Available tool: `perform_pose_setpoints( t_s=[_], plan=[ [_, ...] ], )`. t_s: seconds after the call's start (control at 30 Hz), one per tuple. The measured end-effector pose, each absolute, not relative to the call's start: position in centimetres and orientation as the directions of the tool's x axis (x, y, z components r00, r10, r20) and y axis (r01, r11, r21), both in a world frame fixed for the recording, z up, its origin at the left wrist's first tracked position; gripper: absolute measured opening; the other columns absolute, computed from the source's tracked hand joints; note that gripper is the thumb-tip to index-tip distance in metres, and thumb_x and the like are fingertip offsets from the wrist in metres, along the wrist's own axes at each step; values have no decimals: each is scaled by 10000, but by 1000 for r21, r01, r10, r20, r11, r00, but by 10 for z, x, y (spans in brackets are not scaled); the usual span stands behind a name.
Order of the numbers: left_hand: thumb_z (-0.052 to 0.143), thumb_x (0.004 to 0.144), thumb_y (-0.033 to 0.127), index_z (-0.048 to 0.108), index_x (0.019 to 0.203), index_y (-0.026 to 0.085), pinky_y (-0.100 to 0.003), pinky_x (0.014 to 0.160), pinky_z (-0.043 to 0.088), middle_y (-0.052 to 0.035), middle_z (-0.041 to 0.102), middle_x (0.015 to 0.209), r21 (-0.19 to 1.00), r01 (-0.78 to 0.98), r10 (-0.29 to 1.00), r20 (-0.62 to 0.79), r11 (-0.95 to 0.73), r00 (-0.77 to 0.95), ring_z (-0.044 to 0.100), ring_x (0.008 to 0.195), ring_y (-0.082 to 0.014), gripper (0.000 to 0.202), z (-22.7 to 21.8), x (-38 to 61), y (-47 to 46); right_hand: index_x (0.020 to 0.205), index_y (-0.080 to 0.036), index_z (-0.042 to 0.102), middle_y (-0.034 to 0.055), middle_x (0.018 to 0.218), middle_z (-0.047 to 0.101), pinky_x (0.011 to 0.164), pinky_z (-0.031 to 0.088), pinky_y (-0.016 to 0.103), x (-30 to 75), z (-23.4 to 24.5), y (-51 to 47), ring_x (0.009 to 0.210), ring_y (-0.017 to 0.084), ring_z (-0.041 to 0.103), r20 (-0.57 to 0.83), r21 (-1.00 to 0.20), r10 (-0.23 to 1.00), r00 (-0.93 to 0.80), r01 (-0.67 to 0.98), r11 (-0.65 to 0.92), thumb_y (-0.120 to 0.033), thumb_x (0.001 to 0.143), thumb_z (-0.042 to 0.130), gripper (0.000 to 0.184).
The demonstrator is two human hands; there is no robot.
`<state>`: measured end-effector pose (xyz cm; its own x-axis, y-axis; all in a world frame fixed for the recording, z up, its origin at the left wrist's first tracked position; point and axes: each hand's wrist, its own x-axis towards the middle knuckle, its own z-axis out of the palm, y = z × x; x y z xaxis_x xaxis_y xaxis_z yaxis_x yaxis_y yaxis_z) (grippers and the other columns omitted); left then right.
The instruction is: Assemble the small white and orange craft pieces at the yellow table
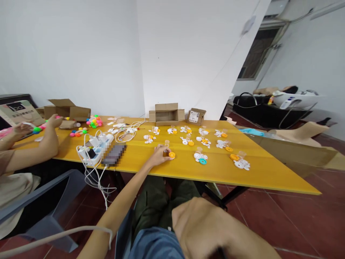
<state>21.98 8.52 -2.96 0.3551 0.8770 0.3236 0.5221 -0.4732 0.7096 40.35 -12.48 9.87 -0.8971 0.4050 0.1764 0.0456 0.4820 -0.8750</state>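
Observation:
My left hand (159, 155) rests at the table's near edge, its fingers closed round a small orange round plastic piece (171, 154). Just behind it stands a clear plastic cup (167, 143). To the right lies a pile of white discs (198, 156) with a teal ring (203, 162). My right hand (198, 219) is raised close to the camera above my lap, off the table; its fingers are hidden and blurred.
Several piles of white discs with orange rings (229, 149) spread over the yellow table (269, 176). An open cardboard box (167, 114) stands against the wall. Leftward are a power strip (97, 149), a phone (114, 155) and cables; a co-worker's hands (54, 121) handle colourful beads.

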Motion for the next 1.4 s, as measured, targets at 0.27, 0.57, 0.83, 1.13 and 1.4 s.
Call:
perform_pose_setpoints(
  t_s=[0.27,0.57,0.83,1.13,1.4],
  plan=[
    [830,681,240,716,930,257,-412,1044,413,-22,690,1037,718,513,880,333,-470,340,571,1112,-267,274,-29,219,83,620,-191,567,22,661,622,690,405,268,418,-32,-68,698,162,604,-159,-479,809,-566,761,438,-184,899,568,280],
    [613,712,29,694,890,246,-403,1027,446,-21,691,985,714,547,888,439,-437,137,600,1075,-240,293,-30,210,92,859,-217,658,4,749,676,709,486,272,420,-20,-36,688,162,617,158,-766,864,-477,493,413,-300,943,519,182],
    [674,752,120,741,859,253,-452,975,451,-56,672,1032,695,633,916,397,-342,58,572,1114,-286,183,-37,208,98,1211,-247,635,103,1232,649,925,512,379,394,-24,51,1108,256,638,430,-508,856,-286,708,491,-233,868,644,344],
    [748,795,206,764,751,245,-438,978,435,-69,661,1011,685,637,915,393,-355,88,581,1081,-275,60,-40,211,100,1113,-234,692,103,1186,698,935,495,369,394,-39,81,1144,263,635,344,-443,910,-231,815,374,-218,901,628,222],
    [641,857,261,687,746,212,-349,879,484,-26,676,790,810,427,891,454,-403,-21,629,860,-210,130,-38,206,106,1108,-213,680,127,1180,673,977,468,421,396,-28,93,1133,300,597,498,-390,853,-158,838,383,-201,880,642,232]
  ],
)
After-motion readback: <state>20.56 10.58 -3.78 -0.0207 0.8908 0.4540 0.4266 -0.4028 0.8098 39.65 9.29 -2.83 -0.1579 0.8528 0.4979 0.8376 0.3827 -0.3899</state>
